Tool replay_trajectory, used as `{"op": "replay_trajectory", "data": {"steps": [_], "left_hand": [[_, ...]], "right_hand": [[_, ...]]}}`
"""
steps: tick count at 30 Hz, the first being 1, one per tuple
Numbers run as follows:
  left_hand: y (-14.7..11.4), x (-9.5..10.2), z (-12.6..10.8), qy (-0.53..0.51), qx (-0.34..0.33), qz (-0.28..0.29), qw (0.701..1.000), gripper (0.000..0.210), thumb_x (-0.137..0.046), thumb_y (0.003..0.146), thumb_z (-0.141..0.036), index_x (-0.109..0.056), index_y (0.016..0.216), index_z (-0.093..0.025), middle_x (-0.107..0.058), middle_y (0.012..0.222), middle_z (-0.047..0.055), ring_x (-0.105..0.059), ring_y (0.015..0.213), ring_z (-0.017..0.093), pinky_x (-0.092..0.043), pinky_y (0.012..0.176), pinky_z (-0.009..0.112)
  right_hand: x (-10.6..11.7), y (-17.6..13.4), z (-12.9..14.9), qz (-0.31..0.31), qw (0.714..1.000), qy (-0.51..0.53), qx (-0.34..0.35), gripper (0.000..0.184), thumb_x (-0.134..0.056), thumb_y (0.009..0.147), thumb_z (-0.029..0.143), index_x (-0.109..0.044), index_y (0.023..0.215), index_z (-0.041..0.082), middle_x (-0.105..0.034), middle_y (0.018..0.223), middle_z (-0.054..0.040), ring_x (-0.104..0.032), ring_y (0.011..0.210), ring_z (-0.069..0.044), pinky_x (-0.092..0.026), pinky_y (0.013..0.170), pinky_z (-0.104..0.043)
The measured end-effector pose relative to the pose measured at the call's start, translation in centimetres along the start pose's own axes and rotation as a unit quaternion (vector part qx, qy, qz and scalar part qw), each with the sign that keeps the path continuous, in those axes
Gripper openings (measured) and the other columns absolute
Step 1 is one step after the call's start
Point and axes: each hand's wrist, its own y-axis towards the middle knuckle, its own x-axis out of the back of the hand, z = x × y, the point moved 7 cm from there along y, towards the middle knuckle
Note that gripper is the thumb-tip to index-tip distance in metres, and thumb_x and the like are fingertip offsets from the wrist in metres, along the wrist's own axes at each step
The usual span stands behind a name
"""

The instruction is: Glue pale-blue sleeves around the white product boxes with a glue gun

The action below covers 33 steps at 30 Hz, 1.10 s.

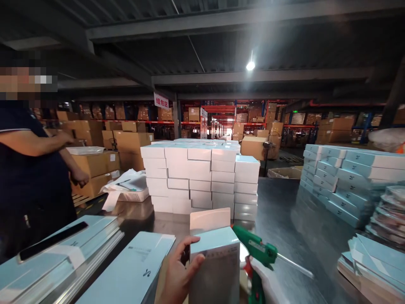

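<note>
My left hand (179, 272) grips the left side of a small light-blue and white box (215, 261) standing upright at the bottom centre, its top flap open. My right hand (268, 285), in a white glove, holds a green glue gun (257, 253) just right of the box, with a glue stick poking out to the right. Behind them a big block of stacked white boxes (198, 179) stands on the metal table (278, 215).
A co-worker in a dark shirt (28, 169) stands at the left. Flat light-blue carton blanks (129, 270) lie at the lower left, one pile with a dark phone (52, 240) on it. More blue boxes (341, 181) stack at the right. Brown cartons and racks fill the background.
</note>
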Motion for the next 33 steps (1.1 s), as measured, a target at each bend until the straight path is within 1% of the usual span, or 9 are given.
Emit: {"op": "replay_trajectory", "data": {"steps": [3, 6, 8, 12, 17, 22, 28, 31, 33], "left_hand": [[0.3, 0.3, 0.1, -0.014, 0.024, 0.006, 1.0, 0.053, -0.086, 0.077, -0.062, -0.076, 0.11, -0.021, -0.077, 0.094, 0.005, -0.071, 0.085, 0.024, -0.057, 0.074, 0.028], [0.3, 0.2, 0.3, -0.035, 0.044, 0.026, 0.998, 0.052, -0.084, 0.081, -0.062, -0.074, 0.113, -0.022, -0.078, 0.096, 0.004, -0.071, 0.087, 0.024, -0.055, 0.076, 0.028], [0.2, -0.3, 0.5, -0.057, 0.053, 0.042, 0.996, 0.051, -0.083, 0.082, -0.063, -0.073, 0.113, -0.023, -0.078, 0.095, 0.004, -0.071, 0.086, 0.023, -0.054, 0.074, 0.027], [-0.3, -1.6, 0.2, -0.07, 0.031, 0.062, 0.995, 0.051, -0.086, 0.078, -0.064, -0.076, 0.107, -0.023, -0.077, 0.09, 0.003, -0.07, 0.08, 0.022, -0.054, 0.07, 0.026], [-0.4, -2.2, -1.0, -0.134, -0.014, 0.07, 0.988, 0.046, -0.091, 0.076, -0.06, -0.071, 0.099, -0.025, -0.076, 0.128, 0.009, -0.077, 0.11, 0.029, -0.062, 0.086, 0.031], [0.4, -1.6, -2.5, -0.075, -0.143, 0.117, 0.98, 0.032, -0.082, 0.09, -0.057, -0.08, 0.109, -0.032, -0.078, 0.119, 0.005, -0.075, 0.115, 0.022, -0.059, 0.098, 0.029], [1.2, -0.7, -6.3, 0.074, -0.27, 0.219, 0.935, 0.024, -0.072, 0.098, -0.055, -0.078, 0.112, -0.036, -0.075, 0.127, 0.006, -0.066, 0.133, 0.029, -0.058, 0.107, 0.042], [0.7, -3.1, -8.9, 0.294, -0.271, 0.332, 0.854, 0.061, -0.088, 0.079, -0.062, -0.074, 0.131, -0.034, -0.064, 0.154, 0.014, -0.047, 0.15, 0.045, -0.047, 0.117, 0.061], [0.3, -4.4, -10.0, 0.366, -0.223, 0.396, 0.812, 0.079, -0.095, 0.074, -0.053, -0.067, 0.145, -0.035, -0.065, 0.153, 0.016, -0.06, 0.136, 0.046, -0.052, 0.111, 0.06]], "right_hand": [[0.6, 0.5, -1.8, -0.01, 0.985, -0.172, -0.026, 0.074, -0.052, 0.078, 0.088, -0.071, 0.063, 0.019, -0.065, 0.056, -0.0106, -0.06, 0.049, -0.021, -0.047, 0.051, -0.033], [2.1, 0.9, 0.8, -0.085, 0.953, -0.279, 0.088, 0.063, -0.064, 0.064, 0.088, -0.061, 0.05, 0.026, -0.068, 0.064, -0.0154, -0.068, 0.075, -0.038, -0.054, 0.078, -0.053], [1.4, 0.1, 3.6, -0.089, 0.944, -0.279, 0.152, 0.06, -0.069, 0.065, 0.086, -0.072, 0.071, 0.026, -0.077, 0.088, -0.0169, -0.07, 0.099, -0.043, -0.051, 0.098, -0.056], [-5.2, -3.5, 9.7, 0.094, 0.959, -0.111, 0.244, 0.082, -0.062, 0.088, 0.084, -0.057, 0.146, 0.026, -0.066, 0.148, -0.0145, -0.062, 0.137, -0.035, -0.049, 0.115, -0.048], [-9.7, -5.5, 11.9, 0.229, 0.929, -0.139, 0.254, 0.096, -0.083, 0.068, 0.084, -0.062, 0.138, 0.023, -0.065, 0.147, -0.0195, -0.061, 0.137, -0.043, -0.05, 0.115, -0.057], [-7.3, -5.3, 10.4, 0.224, 0.848, -0.266, 0.399, 0.033, -0.072, 0.099, 0.054, -0.073, 0.124, 0.032, -0.044, 0.169, -0.0149, -0.048, 0.153, -0.034, -0.044, 0.123, -0.053], [-9.1, -8.4, 11.9, 0.213, 0.732, -0.298, 0.574, 0.043, -0.06, 0.105, 0.017, -0.067, 0.138, 0.043, -0.064, 0.151, -0.0063, -0.059, 0.142, -0.022, -0.052, 0.117, -0.037], [-11.3, -9.6, 11.5, 0.2, 0.686, -0.327, 0.618, 0.054, -0.058, 0.107, 0.025, -0.048, 0.158, 0.039, -0.052, 0.163, -0.0115, -0.052, 0.149, -0.027, -0.05, 0.12, -0.045], [-12.4, -9.9, 10.7, 0.208, 0.686, -0.346, 0.605, 0.07, -0.058, 0.108, 0.042, -0.026, 0.17, 0.034, -0.038, 0.172, -0.0162, -0.042, 0.157, -0.032, -0.046, 0.123, -0.052]]}}
